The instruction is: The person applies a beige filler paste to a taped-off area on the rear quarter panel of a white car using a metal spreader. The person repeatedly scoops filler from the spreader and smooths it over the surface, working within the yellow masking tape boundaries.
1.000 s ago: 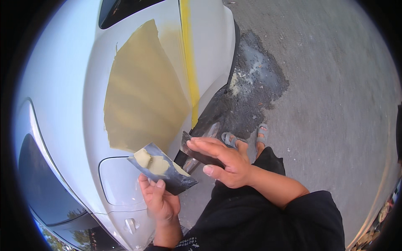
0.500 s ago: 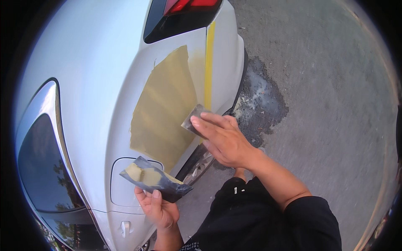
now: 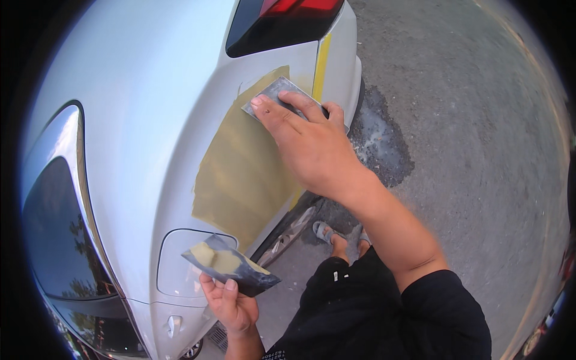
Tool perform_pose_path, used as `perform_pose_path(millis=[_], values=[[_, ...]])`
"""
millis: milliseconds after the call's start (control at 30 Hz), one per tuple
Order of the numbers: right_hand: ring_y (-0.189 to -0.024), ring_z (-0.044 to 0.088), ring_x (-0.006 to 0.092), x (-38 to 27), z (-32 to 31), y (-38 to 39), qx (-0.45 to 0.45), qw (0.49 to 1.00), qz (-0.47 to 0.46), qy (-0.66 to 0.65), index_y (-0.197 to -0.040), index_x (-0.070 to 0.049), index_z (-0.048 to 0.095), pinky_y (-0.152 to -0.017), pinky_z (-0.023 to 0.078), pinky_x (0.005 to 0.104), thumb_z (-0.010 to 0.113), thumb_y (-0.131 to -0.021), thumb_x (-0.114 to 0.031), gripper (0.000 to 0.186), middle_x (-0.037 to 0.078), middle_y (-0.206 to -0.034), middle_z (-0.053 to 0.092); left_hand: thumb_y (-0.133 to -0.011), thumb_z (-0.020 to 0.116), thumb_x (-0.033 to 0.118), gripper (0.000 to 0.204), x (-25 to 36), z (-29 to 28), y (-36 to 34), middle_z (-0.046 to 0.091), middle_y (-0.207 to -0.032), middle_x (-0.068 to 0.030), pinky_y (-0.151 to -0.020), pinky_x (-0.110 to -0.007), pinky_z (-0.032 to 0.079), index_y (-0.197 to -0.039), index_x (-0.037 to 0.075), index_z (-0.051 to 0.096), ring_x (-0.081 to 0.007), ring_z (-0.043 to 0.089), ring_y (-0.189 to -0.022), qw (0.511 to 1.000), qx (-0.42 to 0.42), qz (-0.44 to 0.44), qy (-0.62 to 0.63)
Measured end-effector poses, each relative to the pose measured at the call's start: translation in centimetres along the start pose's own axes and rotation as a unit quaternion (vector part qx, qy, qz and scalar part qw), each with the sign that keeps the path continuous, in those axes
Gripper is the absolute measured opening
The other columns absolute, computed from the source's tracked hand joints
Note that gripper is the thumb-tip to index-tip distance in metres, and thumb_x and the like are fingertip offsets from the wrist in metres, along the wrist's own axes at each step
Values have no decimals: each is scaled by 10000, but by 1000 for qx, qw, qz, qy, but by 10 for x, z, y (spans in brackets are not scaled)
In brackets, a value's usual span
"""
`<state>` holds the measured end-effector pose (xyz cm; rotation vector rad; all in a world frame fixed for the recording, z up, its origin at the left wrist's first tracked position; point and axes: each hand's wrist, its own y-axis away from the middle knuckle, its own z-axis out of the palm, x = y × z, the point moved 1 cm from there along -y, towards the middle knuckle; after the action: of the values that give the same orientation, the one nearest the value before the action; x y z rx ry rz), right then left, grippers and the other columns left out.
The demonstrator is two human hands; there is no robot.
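A white car (image 3: 138, 132) fills the left of the view, with a large patch of yellowish-olive body filler (image 3: 240, 174) on its rear side panel. My right hand (image 3: 312, 141) presses a flat grey metal spreader (image 3: 273, 93) to the upper part of that patch, fingers laid along its back. Low in front of the fuel flap, my left hand (image 3: 231, 303) pinches a dark, bent palette sheet (image 3: 252, 281) by its lower edge. On the sheet lie lumps of pale yellow filler paste (image 3: 225, 261).
Yellow masking tape (image 3: 321, 69) runs down the panel seam beside the bumper. Above the patch is a red and black tail light (image 3: 294, 18). The fuel flap (image 3: 177, 261) sits below it. Grey pavement (image 3: 468, 150) with a wet, pale-splashed stain (image 3: 381, 141) lies to the right.
My right hand has moved the spreader up from the patch's lower right edge to its upper part. The left hand with the palette stays nearly in place; the view has shifted slightly.
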<state>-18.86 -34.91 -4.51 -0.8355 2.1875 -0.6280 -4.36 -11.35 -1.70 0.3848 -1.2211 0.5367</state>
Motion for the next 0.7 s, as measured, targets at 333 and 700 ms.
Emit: perform_pose_path(millis=[333, 700], values=[[-1199, 448, 236, -22, 42, 91, -21, 997, 33, -65, -1331, -95, 457, -818, 333, 511, 510, -768, -33, 569, 27, -1358, 489, -826, 491, -61, 507, -15, 3, 1, 502, -1238, -160, -1018, -385, 389, -1298, -10, 313, -243, 503, -1157, 999, 12, -15, -31], [-1235, 433, 307, -13, 17, 95, -37, 992, 77, -90, -1397, -94, 326, -881, 333, 509, 581, -777, -30, 674, 78, -1320, 512, -829, 476, -60, 505, -7, 6, 0, 503, -1230, -155, -1033, -388, 371, -1302, 1, 312, -244, 495, -1167, 999, -30, -20, -34]])
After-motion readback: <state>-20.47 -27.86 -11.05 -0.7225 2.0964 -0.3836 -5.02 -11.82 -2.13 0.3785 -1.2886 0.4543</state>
